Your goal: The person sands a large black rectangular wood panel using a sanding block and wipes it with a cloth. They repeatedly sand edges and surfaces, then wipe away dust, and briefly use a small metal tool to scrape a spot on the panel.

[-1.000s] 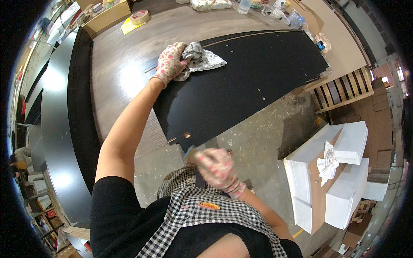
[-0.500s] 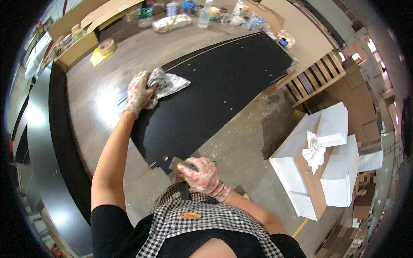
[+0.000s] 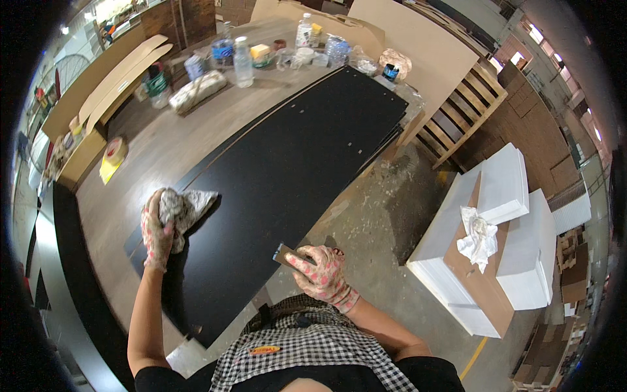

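A long black panel (image 3: 294, 163) lies flat on a wooden worktable (image 3: 157, 157). My left hand (image 3: 157, 228), in a spotted glove, presses a crumpled grey rag (image 3: 186, 206) onto the panel's near left part. My right hand (image 3: 320, 274), also gloved, grips a small flat brown block (image 3: 287, 256) at the panel's near edge. A checked apron covers my front at the bottom of the view.
Bottles (image 3: 243, 62), jars and a wrapped bundle (image 3: 196, 91) crowd the table's far end. A tape roll (image 3: 115, 149) lies at the left. A wooden pallet (image 3: 460, 124) leans beyond the table. White board stacks (image 3: 509, 248) with a crumpled cloth (image 3: 477, 238) stand on the concrete floor at right.
My left hand with the rag has drawn back toward me along the panel. My right hand keeps the block at the panel's edge. The view has tilted up, showing the table's far end.
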